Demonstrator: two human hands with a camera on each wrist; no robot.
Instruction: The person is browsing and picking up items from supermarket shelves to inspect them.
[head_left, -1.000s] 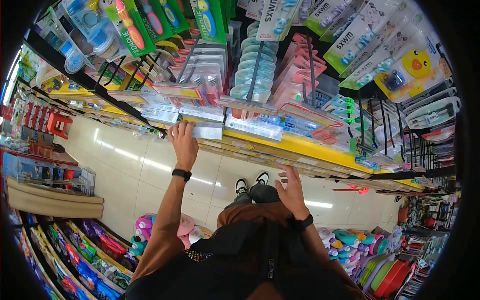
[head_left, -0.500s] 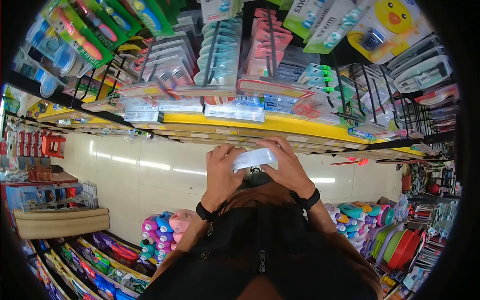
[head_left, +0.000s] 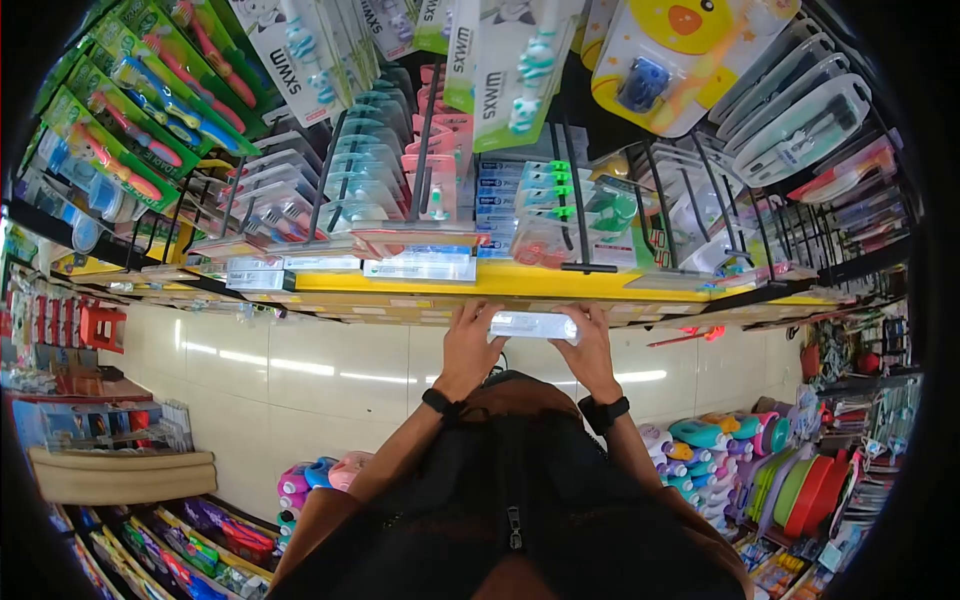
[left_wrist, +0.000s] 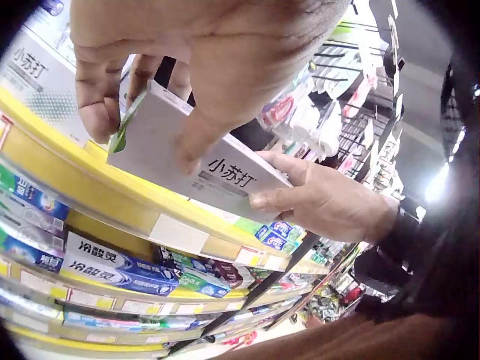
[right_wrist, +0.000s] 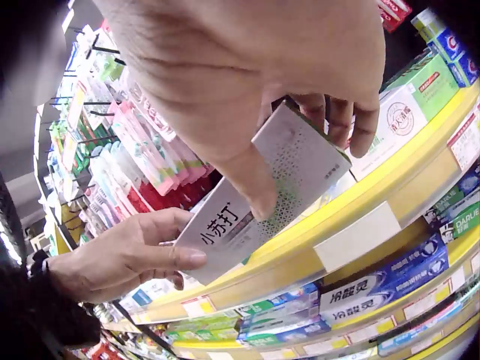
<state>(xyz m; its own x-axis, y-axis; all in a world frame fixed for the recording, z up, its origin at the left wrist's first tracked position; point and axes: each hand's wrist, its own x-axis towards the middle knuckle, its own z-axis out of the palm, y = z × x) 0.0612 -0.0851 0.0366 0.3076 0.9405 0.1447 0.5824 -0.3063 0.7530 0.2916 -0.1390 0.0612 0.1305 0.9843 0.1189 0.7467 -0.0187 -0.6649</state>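
Both hands hold a long white carton [head_left: 534,325] level in front of the body, one at each end. The left hand [head_left: 469,350] grips its left end, thumb on the near face; in the left wrist view that hand [left_wrist: 202,60] fills the top, its thumb lying across the white carton [left_wrist: 187,165]. At the other end, the right hand [head_left: 590,352] pinches it between thumb and fingers. Dark Chinese print and a green dotted pattern show on the carton [right_wrist: 266,187] in the right wrist view, below the right hand [right_wrist: 255,82].
A yellow-edged shelf [head_left: 380,285] with boxed cartons runs just beyond the hands. Above it, hooks carry packaged toothbrushes [head_left: 520,75]. Colourful bottles [head_left: 690,455] stand at the lower right, and a beige-edged display [head_left: 125,475] is at the left.
The right hand, first apart and open, has joined the left on the carton. The carton has moved away from the shelf edge toward the body and lies more level. The view has shifted right.
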